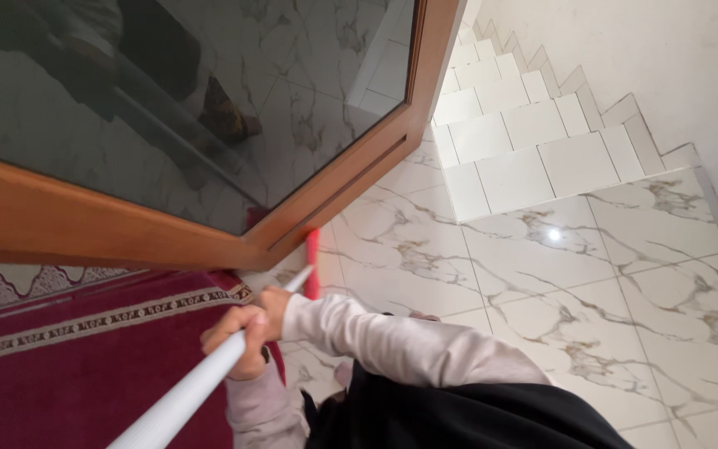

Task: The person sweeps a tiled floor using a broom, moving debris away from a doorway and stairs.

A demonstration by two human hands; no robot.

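Gripping the white pole (pixel 209 378) with both hands (pixel 247 333), fingers wrapped tight, works best keeping the red head (pixel 312 264) flat along the door frame (pixel 326 191).

— Floor finish? 
— The floor (pixel 542 274) was white marble tile with grey-brown veining; the stairs (pixel 525 125) were plain white. 
— Carpet? 
— The carpet (pixel 85 374) was deep red, with a cream patterned border band. 
— Door and tool? 
— The door frame (pixel 126 224) was orange-brown wood around dark glass. The pole (pixel 184 391) was white, its head (pixel 312 262) red. Sleeves (pixel 392 341) were pale pinkish-grey.
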